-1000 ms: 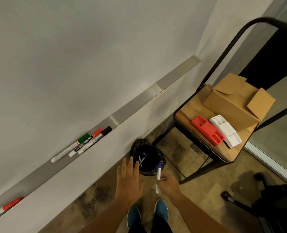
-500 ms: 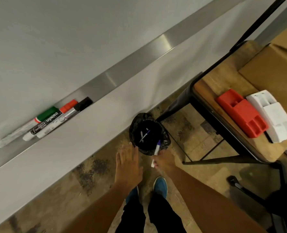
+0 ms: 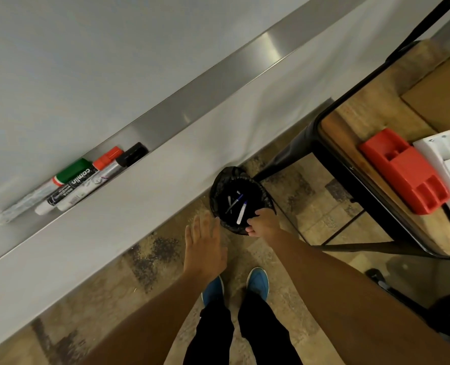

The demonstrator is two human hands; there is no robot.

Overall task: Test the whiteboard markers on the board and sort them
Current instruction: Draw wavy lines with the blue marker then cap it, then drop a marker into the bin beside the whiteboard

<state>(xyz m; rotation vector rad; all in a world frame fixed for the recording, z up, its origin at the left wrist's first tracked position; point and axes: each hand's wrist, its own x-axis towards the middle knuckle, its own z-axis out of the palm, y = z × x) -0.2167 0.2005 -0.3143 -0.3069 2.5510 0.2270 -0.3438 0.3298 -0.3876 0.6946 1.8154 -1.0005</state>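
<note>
A white marker with a blue cap [image 3: 241, 213] lies inside the small black-lined bin [image 3: 216, 191] on the floor, just clear of my fingers. My right hand [image 3: 262, 223] hovers over the bin's near rim, fingers loosely curled and holding nothing. My left hand [image 3: 204, 246] is held flat, fingers straight, left of the bin. Other thin pens [image 3: 233, 202] lie deeper in the bin. On the whiteboard's metal tray [image 3: 218, 83] rest three markers: green-capped [image 3: 71, 172], red-capped [image 3: 108, 158] and black-capped [image 3: 132, 154].
A chair with a wooden seat [image 3: 355, 111] stands at the right, carrying a red holder [image 3: 405, 172], a white holder [image 3: 449, 164] and a cardboard box [image 3: 439, 98]. Its black legs reach the tiled floor beside the bin. My blue shoes [image 3: 256, 283] are below.
My right hand moved forward over the bin and let go of the blue-capped marker, which now lies in the bin. The view tilted further down. The left hand barely moved.
</note>
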